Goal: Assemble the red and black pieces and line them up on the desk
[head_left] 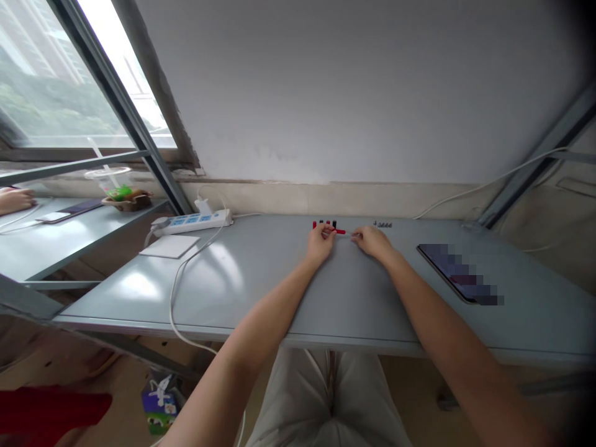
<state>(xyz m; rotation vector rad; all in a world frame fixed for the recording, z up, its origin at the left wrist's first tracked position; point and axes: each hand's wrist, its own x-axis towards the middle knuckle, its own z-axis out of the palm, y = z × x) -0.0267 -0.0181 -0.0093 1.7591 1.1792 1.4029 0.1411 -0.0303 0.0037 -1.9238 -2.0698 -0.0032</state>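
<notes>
Near the back of the desk, my left hand (320,242) is closed in a pinch on a small red rod-shaped piece (340,231), which points to the right. My right hand (374,241) faces it with thumb and fingertips pressed together. Something thin and pale seems to lie between those fingertips and the red piece, too small to name. Behind my left hand stand several short red and black pieces (334,224), partly hidden by the fingers. Several tiny grey metal-looking parts (384,225) lie in a row just behind my right hand.
A phone (454,272) lies on the grey desk (354,304) at right. To the left are a white power strip (193,222), a flat white pad (170,246) and a cable (173,298) hanging over the front edge. Another person's hand (16,200) rests on the neighbouring desk.
</notes>
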